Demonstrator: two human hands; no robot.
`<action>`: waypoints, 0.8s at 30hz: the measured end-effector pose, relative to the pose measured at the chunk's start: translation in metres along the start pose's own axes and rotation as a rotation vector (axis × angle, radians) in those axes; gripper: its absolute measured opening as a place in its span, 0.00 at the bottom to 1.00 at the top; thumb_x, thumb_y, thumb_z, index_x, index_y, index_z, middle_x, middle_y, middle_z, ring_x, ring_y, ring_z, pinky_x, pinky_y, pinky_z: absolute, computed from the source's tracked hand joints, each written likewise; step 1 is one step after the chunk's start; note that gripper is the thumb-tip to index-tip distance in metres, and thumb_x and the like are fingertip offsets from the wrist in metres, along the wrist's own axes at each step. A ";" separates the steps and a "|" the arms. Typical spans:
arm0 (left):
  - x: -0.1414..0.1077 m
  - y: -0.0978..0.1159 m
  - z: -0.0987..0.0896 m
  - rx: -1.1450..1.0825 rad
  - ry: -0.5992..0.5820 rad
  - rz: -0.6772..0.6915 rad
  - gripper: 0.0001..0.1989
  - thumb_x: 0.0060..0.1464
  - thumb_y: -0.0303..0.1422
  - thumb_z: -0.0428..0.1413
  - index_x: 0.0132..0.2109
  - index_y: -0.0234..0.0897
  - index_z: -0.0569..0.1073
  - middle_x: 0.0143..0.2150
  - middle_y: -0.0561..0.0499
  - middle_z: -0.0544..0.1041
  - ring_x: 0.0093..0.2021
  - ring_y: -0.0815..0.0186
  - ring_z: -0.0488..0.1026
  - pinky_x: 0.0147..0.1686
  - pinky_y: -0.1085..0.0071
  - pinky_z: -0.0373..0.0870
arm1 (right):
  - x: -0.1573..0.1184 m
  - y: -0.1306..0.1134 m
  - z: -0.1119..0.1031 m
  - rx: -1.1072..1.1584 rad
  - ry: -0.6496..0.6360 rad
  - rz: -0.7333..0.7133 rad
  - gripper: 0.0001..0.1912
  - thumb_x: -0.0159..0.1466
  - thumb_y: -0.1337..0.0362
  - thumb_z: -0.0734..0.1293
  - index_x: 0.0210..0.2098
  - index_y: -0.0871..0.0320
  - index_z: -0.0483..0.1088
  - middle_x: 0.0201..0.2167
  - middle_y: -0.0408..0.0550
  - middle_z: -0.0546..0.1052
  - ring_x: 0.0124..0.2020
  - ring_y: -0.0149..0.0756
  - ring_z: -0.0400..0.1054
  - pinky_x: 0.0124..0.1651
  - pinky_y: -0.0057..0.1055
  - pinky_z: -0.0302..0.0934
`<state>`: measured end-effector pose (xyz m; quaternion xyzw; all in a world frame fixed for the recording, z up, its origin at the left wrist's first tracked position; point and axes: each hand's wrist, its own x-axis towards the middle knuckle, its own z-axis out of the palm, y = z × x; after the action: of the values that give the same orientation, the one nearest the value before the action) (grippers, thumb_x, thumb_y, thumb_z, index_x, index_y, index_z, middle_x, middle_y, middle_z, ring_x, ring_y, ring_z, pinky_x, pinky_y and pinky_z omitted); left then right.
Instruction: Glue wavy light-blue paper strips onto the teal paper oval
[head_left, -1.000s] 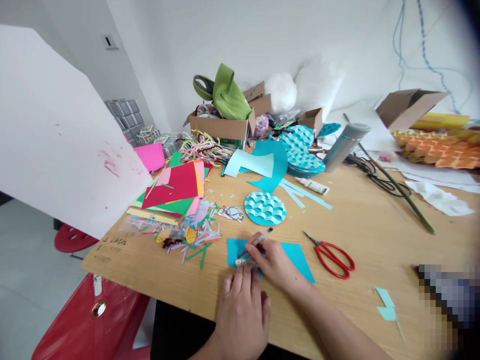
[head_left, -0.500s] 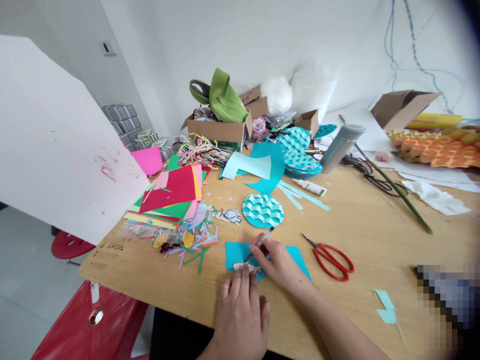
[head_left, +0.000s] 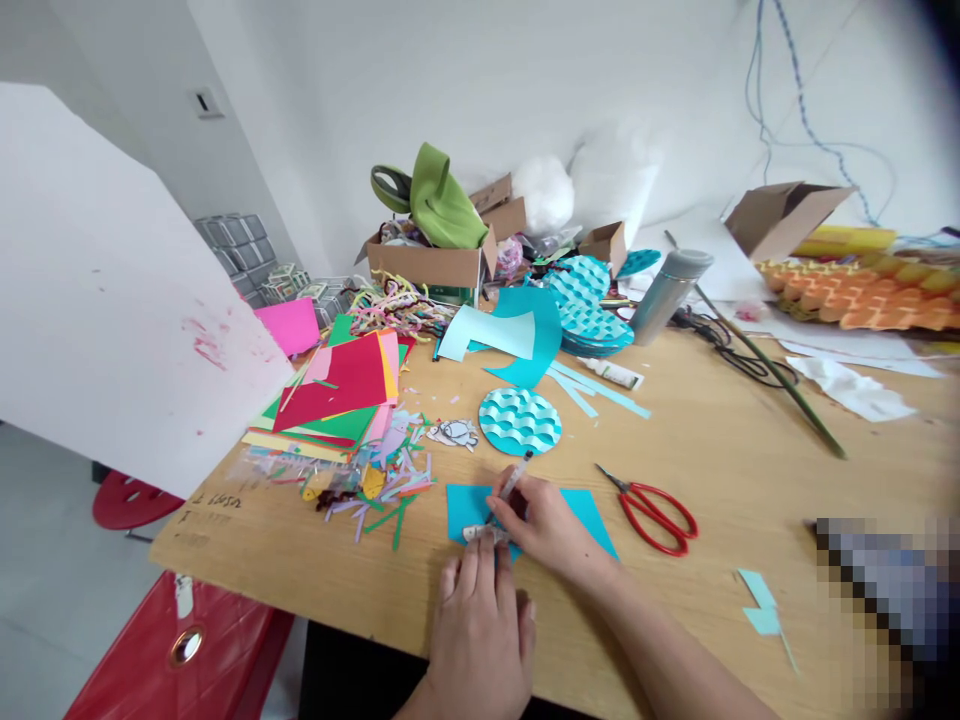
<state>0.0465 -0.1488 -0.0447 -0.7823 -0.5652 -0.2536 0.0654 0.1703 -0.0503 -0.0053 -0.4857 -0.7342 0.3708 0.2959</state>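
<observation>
My right hand point(head_left: 551, 522) is closed round a pen point(head_left: 514, 478), its tip down at a small white paper cutout point(head_left: 472, 533) with drawn lines. The cutout lies on a sheet of blue paper point(head_left: 589, 515). With fingers stretched out, my left hand point(head_left: 480, 625) presses the cutout's near edge and hides part of it. Just beyond the sheet are a round disc point(head_left: 520, 420) covered in wavy turquoise strips and a fish-shaped paper cutout point(head_left: 454, 433). Red-handled scissors point(head_left: 654, 515) lie to the right of the sheet.
Coloured paper sheets point(head_left: 337, 385) and paper scraps point(head_left: 401, 480) lie on the left. Behind are a cardboard box point(head_left: 424, 265), a stack of turquoise discs point(head_left: 592, 335), a glue tube point(head_left: 611, 373) and a grey flask point(head_left: 671, 295). A green stick point(head_left: 780, 385) lies on the right.
The whole view has shifted slightly. My right hand and the pen have moved a little relative to the blue paper; my left hand still presses the cutout.
</observation>
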 end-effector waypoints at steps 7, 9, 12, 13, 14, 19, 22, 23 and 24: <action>-0.001 0.000 0.004 0.006 0.010 0.002 0.19 0.60 0.37 0.50 0.55 0.33 0.71 0.56 0.42 0.73 0.53 0.53 0.69 0.48 0.56 0.64 | 0.001 0.002 0.001 -0.042 -0.033 0.026 0.10 0.65 0.62 0.59 0.31 0.59 0.69 0.23 0.43 0.73 0.23 0.30 0.65 0.27 0.27 0.55; -0.001 0.000 0.004 0.011 0.004 0.005 0.20 0.60 0.37 0.50 0.55 0.32 0.71 0.56 0.41 0.73 0.53 0.53 0.69 0.47 0.56 0.64 | 0.002 0.002 0.001 -0.053 -0.031 0.029 0.10 0.65 0.62 0.59 0.30 0.59 0.69 0.23 0.43 0.73 0.23 0.30 0.65 0.27 0.27 0.55; -0.002 0.000 0.003 0.022 -0.020 0.001 0.20 0.61 0.37 0.50 0.56 0.33 0.71 0.57 0.41 0.72 0.53 0.53 0.69 0.47 0.56 0.65 | 0.002 0.001 0.000 -0.058 -0.026 0.022 0.10 0.65 0.63 0.59 0.30 0.58 0.68 0.22 0.43 0.72 0.23 0.30 0.65 0.27 0.27 0.55; -0.002 0.000 0.003 0.026 -0.026 0.001 0.20 0.61 0.37 0.50 0.56 0.33 0.71 0.57 0.41 0.72 0.53 0.53 0.69 0.47 0.56 0.65 | 0.002 0.001 0.000 -0.057 -0.024 0.017 0.10 0.65 0.63 0.59 0.29 0.58 0.67 0.23 0.43 0.72 0.23 0.30 0.65 0.27 0.27 0.55; -0.002 -0.001 0.003 0.029 -0.030 0.004 0.20 0.61 0.37 0.49 0.56 0.33 0.71 0.58 0.41 0.72 0.54 0.53 0.68 0.47 0.57 0.65 | 0.002 0.001 0.000 -0.056 -0.023 0.015 0.10 0.65 0.63 0.59 0.29 0.58 0.67 0.23 0.43 0.72 0.23 0.30 0.65 0.28 0.27 0.55; -0.003 -0.002 0.005 0.051 -0.026 0.020 0.21 0.62 0.38 0.49 0.57 0.32 0.70 0.58 0.41 0.72 0.55 0.53 0.67 0.48 0.57 0.64 | 0.002 0.004 -0.002 -0.070 -0.011 0.024 0.12 0.65 0.61 0.58 0.27 0.57 0.65 0.22 0.42 0.71 0.22 0.29 0.63 0.26 0.26 0.53; -0.003 -0.002 0.006 0.071 -0.026 0.031 0.21 0.63 0.38 0.48 0.57 0.31 0.70 0.58 0.41 0.72 0.56 0.53 0.67 0.49 0.56 0.64 | 0.002 0.006 -0.003 -0.092 0.006 0.022 0.12 0.65 0.60 0.58 0.27 0.57 0.64 0.22 0.42 0.70 0.22 0.29 0.62 0.27 0.27 0.53; -0.004 -0.002 0.006 0.075 -0.031 0.035 0.21 0.63 0.38 0.48 0.57 0.30 0.70 0.58 0.41 0.72 0.56 0.53 0.67 0.49 0.56 0.64 | 0.001 0.006 -0.003 -0.099 0.011 0.021 0.12 0.65 0.60 0.58 0.27 0.57 0.64 0.21 0.42 0.70 0.22 0.29 0.62 0.27 0.27 0.53; -0.004 -0.002 0.006 0.078 -0.034 0.035 0.21 0.63 0.37 0.47 0.57 0.30 0.70 0.59 0.41 0.72 0.56 0.53 0.67 0.49 0.56 0.64 | 0.001 0.006 -0.004 -0.106 0.016 0.019 0.12 0.65 0.60 0.58 0.27 0.57 0.64 0.21 0.42 0.70 0.22 0.29 0.62 0.26 0.27 0.52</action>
<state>0.0457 -0.1490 -0.0516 -0.7931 -0.5619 -0.2170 0.0908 0.1758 -0.0469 -0.0083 -0.5105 -0.7458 0.3303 0.2721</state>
